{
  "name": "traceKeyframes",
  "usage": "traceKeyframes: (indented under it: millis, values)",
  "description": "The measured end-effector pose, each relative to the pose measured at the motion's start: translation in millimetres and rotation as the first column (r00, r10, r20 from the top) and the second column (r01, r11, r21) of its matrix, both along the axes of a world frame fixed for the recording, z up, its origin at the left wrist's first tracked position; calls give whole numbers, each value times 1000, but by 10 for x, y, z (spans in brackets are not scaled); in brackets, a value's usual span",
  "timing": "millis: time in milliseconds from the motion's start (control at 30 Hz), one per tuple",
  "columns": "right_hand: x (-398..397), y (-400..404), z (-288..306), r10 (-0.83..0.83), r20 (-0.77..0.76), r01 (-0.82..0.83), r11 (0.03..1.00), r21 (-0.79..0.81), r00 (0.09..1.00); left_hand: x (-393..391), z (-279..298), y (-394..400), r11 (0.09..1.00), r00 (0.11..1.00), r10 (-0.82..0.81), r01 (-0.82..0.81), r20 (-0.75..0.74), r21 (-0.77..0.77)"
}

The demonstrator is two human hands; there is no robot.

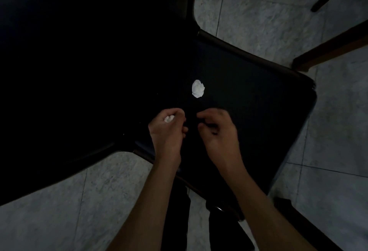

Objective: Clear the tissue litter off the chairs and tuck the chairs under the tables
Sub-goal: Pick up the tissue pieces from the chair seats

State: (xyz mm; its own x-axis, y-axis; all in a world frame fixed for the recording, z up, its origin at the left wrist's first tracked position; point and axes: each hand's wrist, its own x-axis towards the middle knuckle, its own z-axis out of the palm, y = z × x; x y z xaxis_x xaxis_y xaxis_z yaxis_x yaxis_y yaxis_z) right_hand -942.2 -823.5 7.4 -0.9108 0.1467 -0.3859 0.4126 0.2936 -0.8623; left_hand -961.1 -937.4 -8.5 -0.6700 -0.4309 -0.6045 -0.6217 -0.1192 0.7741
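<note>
left hand [169,127] grips tissue wad [169,118] | right hand [217,129] curled, holding nothing | next: pinch tissue ball [198,88] mid-frame on chair seat [249,95] lightly, lift straight

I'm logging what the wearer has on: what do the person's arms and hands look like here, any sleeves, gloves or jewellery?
Both forearms are bare with no sleeves in view. The left hand and right hand wear no gloves, and no rings or watch show in the dim light.

Tissue wad [168,118] in left hand [167,129]: mostly hidden by curled fingers, 1 white patch visible. Right hand [217,129] fingertips blurred; contents indeterminate. Dark table [79,51] far left lost in shadow, cut off by frame edges.
</note>
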Motion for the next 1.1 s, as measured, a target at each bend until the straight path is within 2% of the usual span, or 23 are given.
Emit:
traceKeyframes:
  millis: [100, 300, 500, 633, 767, 867, 967, 1100]
  values:
    - [-331, 72, -76, 6, -34, -1, 986, 164, 999, -53, -43, -63, 997, 999, -54, 54, 2, -62]
    - [-880, 105, -308, 202, -43, -173, 915, 365, 978, -72, -153, -179, 990, 993, -102, 108, 63, -91]
    - [-1002, 74, -575, 462, 86, -442, 755, 484, 883, -99, -256, -223, 989, 994, -83, 91, 66, -118]
    - [-967, 114, -670, 437, 76, -415, 767, 489, 896, -114, -289, -250, 995, 997, -62, 65, 56, -69]
    - [-905, 154, -670, 263, 67, -269, 895, 355, 963, -164, -256, -228, 992, 995, 74, -80, 62, 99]
    - [-815, 151, -556, 100, 61, -113, 959, 259, 993, -206, -201, -198, 938, 979, 186, -201, 79, 281]
    - [-692, 88, -373, -20, 94, 12, 996, 87, 995, -239, -141, -169, 873, 965, 252, -259, 71, 414]
    - [-508, -39, -113, -79, 100, 95, 981, -169, 992, -264, -46, -112, 815, 963, 265, -244, 37, 526]
